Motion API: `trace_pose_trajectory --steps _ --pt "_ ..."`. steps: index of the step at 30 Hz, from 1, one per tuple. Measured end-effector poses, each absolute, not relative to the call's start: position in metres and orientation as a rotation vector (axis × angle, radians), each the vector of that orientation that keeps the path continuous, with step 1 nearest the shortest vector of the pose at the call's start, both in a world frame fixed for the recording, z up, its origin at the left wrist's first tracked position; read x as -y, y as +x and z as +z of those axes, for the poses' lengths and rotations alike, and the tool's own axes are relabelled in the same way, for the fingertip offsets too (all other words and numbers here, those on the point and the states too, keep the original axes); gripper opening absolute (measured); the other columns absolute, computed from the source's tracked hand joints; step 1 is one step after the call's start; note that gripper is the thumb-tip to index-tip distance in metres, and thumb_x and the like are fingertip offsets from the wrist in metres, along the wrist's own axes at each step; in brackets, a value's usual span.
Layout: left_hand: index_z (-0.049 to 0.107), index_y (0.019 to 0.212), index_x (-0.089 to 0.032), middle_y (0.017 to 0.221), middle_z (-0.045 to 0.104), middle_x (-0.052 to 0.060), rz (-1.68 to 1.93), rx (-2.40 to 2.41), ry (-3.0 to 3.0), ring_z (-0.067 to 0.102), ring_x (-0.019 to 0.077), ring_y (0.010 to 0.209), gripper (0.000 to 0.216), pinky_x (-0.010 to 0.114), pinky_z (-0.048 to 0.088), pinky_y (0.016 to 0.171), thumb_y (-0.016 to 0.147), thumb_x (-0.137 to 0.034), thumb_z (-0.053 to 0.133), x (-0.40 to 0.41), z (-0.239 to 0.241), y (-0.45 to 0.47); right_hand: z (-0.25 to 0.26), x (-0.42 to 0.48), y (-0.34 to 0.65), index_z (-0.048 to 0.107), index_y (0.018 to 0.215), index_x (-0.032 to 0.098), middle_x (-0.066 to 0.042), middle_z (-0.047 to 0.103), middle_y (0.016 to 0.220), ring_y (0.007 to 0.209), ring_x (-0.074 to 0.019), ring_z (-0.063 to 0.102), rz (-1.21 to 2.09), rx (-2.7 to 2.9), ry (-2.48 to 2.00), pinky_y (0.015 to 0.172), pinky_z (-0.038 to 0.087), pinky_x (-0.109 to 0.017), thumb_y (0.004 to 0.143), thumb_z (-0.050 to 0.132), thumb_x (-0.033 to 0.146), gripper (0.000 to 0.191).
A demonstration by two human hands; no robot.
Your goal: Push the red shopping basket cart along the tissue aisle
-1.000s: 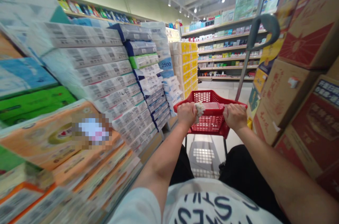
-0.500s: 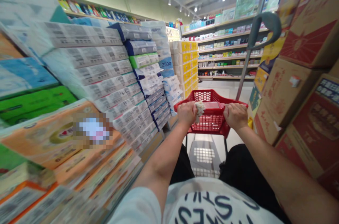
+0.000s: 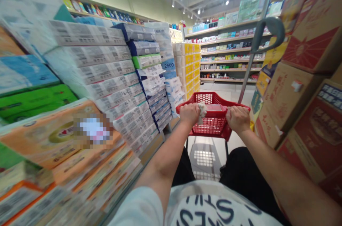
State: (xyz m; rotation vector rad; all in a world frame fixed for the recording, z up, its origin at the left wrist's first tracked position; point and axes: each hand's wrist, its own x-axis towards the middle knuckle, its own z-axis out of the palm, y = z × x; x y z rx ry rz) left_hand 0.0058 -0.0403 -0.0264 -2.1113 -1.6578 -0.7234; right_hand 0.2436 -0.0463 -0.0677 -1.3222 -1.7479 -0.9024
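Note:
A red plastic shopping cart (image 3: 208, 126) with a mesh basket stands straight ahead of me. My left hand (image 3: 189, 114) is wrapped round the left part of its handle, fingers closed. A crumpled whitish cloth (image 3: 201, 110) lies between that hand and the handle bar. Around the handle's right part my right hand (image 3: 238, 118) is closed as well. Between the two hands a pink-red handle panel (image 3: 214, 107) shows. No goods can be made out inside the basket.
Stacked tissue packs (image 3: 107, 66) line the left side, orange packs (image 3: 53, 130) nearest. Cardboard cartons (image 3: 290, 87) rise at the right. A metal pole (image 3: 247, 76) with a grey hooked handle stands beyond the cart's right side. Stocked shelves (image 3: 227, 50) cross the far end.
The view has shifted only slightly, so the shelves and stacks sit a little differently. Both hands keep their hold on the cart handle.

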Motion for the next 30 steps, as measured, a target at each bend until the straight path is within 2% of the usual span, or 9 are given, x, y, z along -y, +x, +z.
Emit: trace_pose_trajectory --steps 3,7,9,14,16,19,23,26,30 --pt "0.059 0.109 -0.021 0.094 0.063 0.008 -0.74 1.589 -2.134 0.055 0.0227 0.089 0.042 0.037 0.035 0.082 0.099 -0.038 0.022 0.045 -0.029 0.004 -0.068 0.046 0.244 0.065 0.09 0.015 -0.006 0.063 0.076 0.076 -0.0196 0.049 -0.906 1.749 -1.329 0.079 0.027 -0.035 0.088 0.041 0.022 0.025" --pt "0.05 0.126 -0.024 0.107 0.061 0.008 -0.762 1.488 -2.149 0.052 0.0238 0.1 0.038 0.039 0.033 0.087 0.099 -0.036 0.027 0.051 -0.038 -0.002 -0.068 0.045 0.243 0.065 0.092 0.014 -0.006 0.063 0.076 0.077 -0.0198 0.049 -0.887 1.742 -1.339 0.08 0.028 -0.036 0.087 0.043 0.022 0.025" --pt "0.05 0.126 -0.024 0.108 0.061 0.008 -0.765 1.492 -2.153 0.052 0.0236 0.102 0.037 0.038 0.033 0.089 0.098 -0.036 0.029 0.05 -0.038 -0.002 -0.069 0.044 0.243 0.066 0.091 0.014 -0.006 0.063 0.076 0.077 -0.0197 0.05 -0.892 1.742 -1.341 0.08 0.028 -0.035 0.087 0.043 0.023 0.025" --pt "0.062 0.097 -0.019 0.092 0.065 0.008 -0.729 1.71 -2.132 0.057 0.0219 0.089 0.04 0.036 0.036 0.083 0.098 -0.036 0.025 0.038 -0.025 0.008 -0.069 0.044 0.243 0.065 0.088 0.015 -0.005 0.064 0.076 0.075 -0.0192 0.05 -0.932 1.741 -1.343 0.078 0.028 -0.035 0.089 0.042 0.023 0.025" --pt "0.062 0.094 -0.018 0.091 0.065 0.008 -0.717 1.734 -2.112 0.058 0.0224 0.087 0.042 0.037 0.036 0.081 0.098 -0.036 0.025 0.036 -0.022 0.012 -0.068 0.045 0.243 0.065 0.088 0.015 -0.005 0.064 0.075 0.075 -0.019 0.049 -0.947 1.737 -1.342 0.078 0.027 -0.035 0.089 0.042 0.023 0.025" --pt "0.06 0.107 -0.02 0.095 0.064 0.008 -0.736 1.641 -2.095 0.057 0.0237 0.09 0.04 0.038 0.037 0.081 0.098 -0.037 0.025 0.039 -0.026 0.013 -0.067 0.045 0.242 0.065 0.085 0.015 -0.005 0.063 0.074 0.074 -0.0187 0.049 -0.965 1.73 -1.341 0.077 0.027 -0.035 0.089 0.042 0.023 0.024" --pt "0.05 0.128 -0.025 0.118 0.059 0.008 -0.799 1.463 -2.075 0.053 0.0242 0.098 0.039 0.041 0.036 0.085 0.097 -0.037 0.028 0.043 -0.039 0.01 -0.067 0.044 0.241 0.063 0.078 0.016 -0.004 0.061 0.071 0.072 -0.0186 0.048 -0.982 1.728 -1.36 0.076 0.026 -0.035 0.089 0.043 0.023 0.024" --pt "0.048 0.131 -0.024 0.13 0.054 0.008 -0.821 1.376 -2.07 0.051 0.0247 0.105 0.04 0.041 0.036 0.088 0.097 -0.036 0.031 0.041 -0.046 0.008 -0.067 0.042 0.24 0.061 0.076 0.017 -0.004 0.06 0.07 0.072 -0.0184 0.047 -0.992 1.721 -1.363 0.075 0.026 -0.035 0.088 0.042 0.023 0.024" --pt "0.051 0.127 -0.023 0.121 0.059 0.008 -0.813 1.344 -2.084 0.052 0.0247 0.103 0.038 0.041 0.035 0.088 0.097 -0.036 0.032 0.036 -0.046 0.006 -0.067 0.042 0.239 0.059 0.071 0.017 -0.004 0.059 0.069 0.071 -0.0182 0.046 -0.985 1.72 -1.381 0.076 0.026 -0.035 0.089 0.041 0.024 0.026"
